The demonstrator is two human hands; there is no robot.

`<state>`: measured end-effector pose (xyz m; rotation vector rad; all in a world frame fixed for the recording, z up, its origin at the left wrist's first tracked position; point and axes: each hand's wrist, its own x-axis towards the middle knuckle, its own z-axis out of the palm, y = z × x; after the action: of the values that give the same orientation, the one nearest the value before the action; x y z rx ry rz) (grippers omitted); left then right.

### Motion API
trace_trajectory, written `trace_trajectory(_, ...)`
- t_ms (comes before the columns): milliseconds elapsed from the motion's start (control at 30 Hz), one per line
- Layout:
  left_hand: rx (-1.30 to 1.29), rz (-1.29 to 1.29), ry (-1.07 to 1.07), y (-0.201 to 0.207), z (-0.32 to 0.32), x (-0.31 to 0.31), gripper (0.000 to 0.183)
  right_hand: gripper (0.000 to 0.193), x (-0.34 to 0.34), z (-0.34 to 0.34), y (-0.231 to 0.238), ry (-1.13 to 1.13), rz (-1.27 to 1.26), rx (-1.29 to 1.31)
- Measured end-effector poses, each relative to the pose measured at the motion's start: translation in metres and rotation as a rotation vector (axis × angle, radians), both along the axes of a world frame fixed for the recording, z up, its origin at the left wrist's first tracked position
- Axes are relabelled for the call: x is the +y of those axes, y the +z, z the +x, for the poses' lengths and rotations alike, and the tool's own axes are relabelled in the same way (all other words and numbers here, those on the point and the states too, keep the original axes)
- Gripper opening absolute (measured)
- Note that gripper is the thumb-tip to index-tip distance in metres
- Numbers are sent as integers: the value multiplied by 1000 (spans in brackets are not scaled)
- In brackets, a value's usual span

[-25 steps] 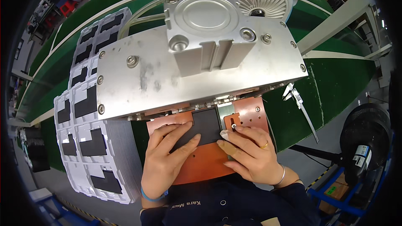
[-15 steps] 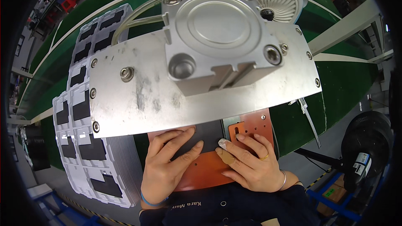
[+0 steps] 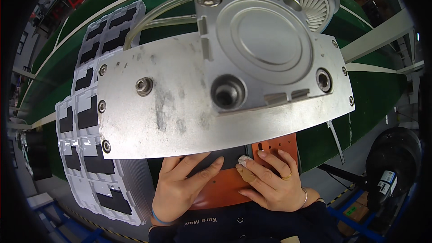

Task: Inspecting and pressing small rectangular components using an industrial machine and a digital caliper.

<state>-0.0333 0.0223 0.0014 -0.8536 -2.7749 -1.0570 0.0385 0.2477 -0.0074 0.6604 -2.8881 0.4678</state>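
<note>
My left hand lies open with its fingers stretched over a flat dark grey piece; the metal plate above hides some fingertips. My right hand rests open, fingers apart, at the right end of that piece and on the orange-red fixture plate. White and tan coverings wrap two of its fingertips. The dark piece lies on the fixture, its far part hidden under the broad metal plate. On that plate sits a silver pneumatic cylinder.
White trays holding black L-shaped pieces are stacked at the left. A caliper-like metal tool lies on the green table to the right. Clear tubing runs behind the press. A white fan stands at the back, a black device at far right.
My view has shifted, so the cylinder appears farther right and the metal plate lower, covering more of my left fingers. Both hands stay at nearly the same places on the piece and fixture.
</note>
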Motion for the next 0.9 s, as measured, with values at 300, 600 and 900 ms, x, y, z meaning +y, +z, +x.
trace_trajectory(300,66,35,-34,-2,1,-2,33,42,-2,-2,4,-2,-23,17)
trace_trajectory(600,220,21,-70,1,19,-12,37,32,17,6,-9,-217,-697,306)
trace_trajectory(900,593,-98,-136,41,85,-61,34,14,-38,0,44,-2,-1046,-852)
